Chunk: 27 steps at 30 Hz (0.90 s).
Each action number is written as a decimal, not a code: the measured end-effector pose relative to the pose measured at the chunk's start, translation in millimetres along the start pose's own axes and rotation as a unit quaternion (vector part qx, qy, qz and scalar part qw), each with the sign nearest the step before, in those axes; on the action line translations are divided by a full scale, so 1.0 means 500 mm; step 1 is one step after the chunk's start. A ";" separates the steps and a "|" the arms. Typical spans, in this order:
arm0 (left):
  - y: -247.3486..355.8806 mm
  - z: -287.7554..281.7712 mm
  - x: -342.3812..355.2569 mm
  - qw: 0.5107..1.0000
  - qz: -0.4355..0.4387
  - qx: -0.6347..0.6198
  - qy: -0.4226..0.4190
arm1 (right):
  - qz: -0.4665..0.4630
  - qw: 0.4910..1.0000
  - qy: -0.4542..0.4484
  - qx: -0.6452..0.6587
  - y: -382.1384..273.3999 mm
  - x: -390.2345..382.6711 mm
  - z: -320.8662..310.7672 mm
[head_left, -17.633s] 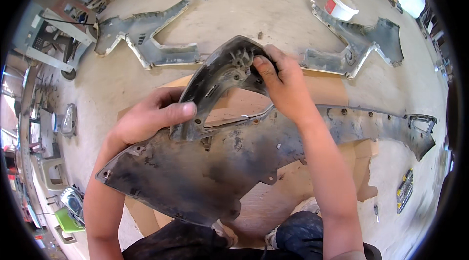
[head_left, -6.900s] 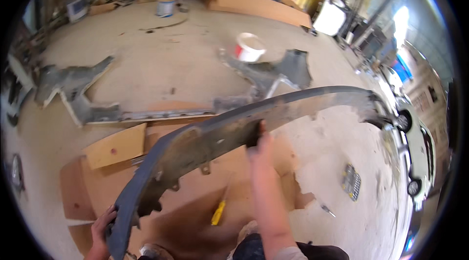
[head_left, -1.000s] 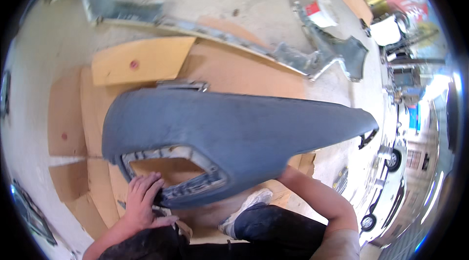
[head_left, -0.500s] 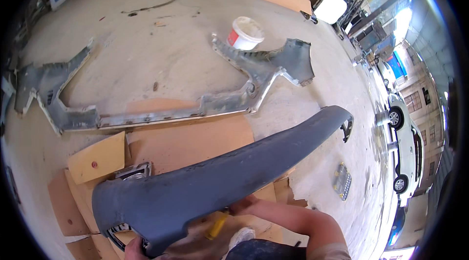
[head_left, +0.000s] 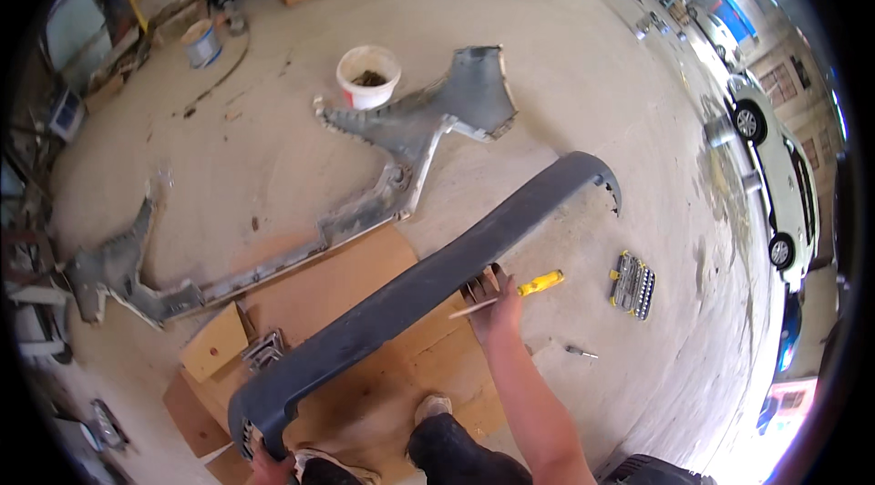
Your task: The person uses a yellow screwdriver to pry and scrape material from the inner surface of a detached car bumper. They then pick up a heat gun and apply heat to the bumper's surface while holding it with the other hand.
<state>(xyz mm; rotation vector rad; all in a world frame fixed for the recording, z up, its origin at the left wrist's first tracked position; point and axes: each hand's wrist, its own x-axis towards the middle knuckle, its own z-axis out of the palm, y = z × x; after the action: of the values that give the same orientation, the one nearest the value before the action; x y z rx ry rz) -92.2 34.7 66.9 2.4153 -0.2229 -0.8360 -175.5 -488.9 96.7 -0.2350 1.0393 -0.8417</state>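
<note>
A long dark grey car bumper (head_left: 392,303) is held slanted from the near left up to the far right. At its near end, my left hand (head_left: 271,464) is closed on the edge; part of the fingers is hidden by the bumper. My right hand (head_left: 497,303) is under the middle of the bumper, fingers raised against its lower edge. Across that palm lies a screwdriver (head_left: 541,283) with a yellow handle, its shaft pointing left. Beneath are flattened cardboard (head_left: 437,366) and my shoe (head_left: 433,407).
Beyond the bumper lies another large grey bumper-like part (head_left: 365,211), with a white bucket (head_left: 368,84) behind it. A grey and yellow tool case (head_left: 633,286) and a small metal bit (head_left: 581,351) rest on the floor at right. Parked cars (head_left: 784,189) stand farther right.
The bumper has swung so its far end lies farther left and away from me. My right hand and the screwdriver have come out into plain view. The head view has turned and drawn back.
</note>
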 end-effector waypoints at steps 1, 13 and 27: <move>0.003 -0.018 -0.028 1.000 -0.017 0.011 -0.014 | 0.017 1.000 0.012 0.006 -0.027 -0.003 0.021; 0.572 -0.395 -0.294 0.972 0.217 0.089 0.032 | 0.075 0.992 0.024 0.101 -0.551 -0.376 0.213; 1.171 -0.354 -0.083 0.962 0.181 0.196 -0.064 | -0.016 0.990 0.052 0.134 -1.020 -0.379 0.360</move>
<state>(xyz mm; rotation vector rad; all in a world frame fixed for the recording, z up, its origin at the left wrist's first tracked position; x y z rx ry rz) -0.8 -353.0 533.0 2.5574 -0.9286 -0.8347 -325.7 -735.0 592.3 0.0194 1.0091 -1.0206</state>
